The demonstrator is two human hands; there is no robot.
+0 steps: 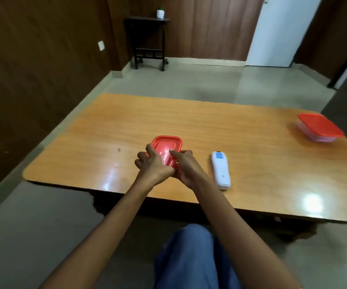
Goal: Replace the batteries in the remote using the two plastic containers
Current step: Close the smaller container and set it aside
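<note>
From the head view, a person is sitting at a wooden desk (126,122), both bare arms reaching forward. The left hand (152,163) and the right hand (184,164) are meeting at the near edge of a red-lidded plastic container (167,146), which is sitting near the desk's middle, toward 6 o'clock. The left grip is curling around the container's near-left corner, fingers wrapping its side and thumb on the lid. The right grip is pressing on the near-right edge of the lid, fingers bent over the rim; both grips are closing on the container, and its lid is lying on. The picture is slightly blurred here, so finger detail is unclear.

A white remote (220,170) is lying flat just beside the right hand, at 3 o'clock from the container, apart from both hands, its long axis running away from the person. A second container (320,128) with a red lid is resting well apart at 2 o'clock, near the desk's far right corner. Blue trousers (189,257) are showing at 6 o'clock.
</note>
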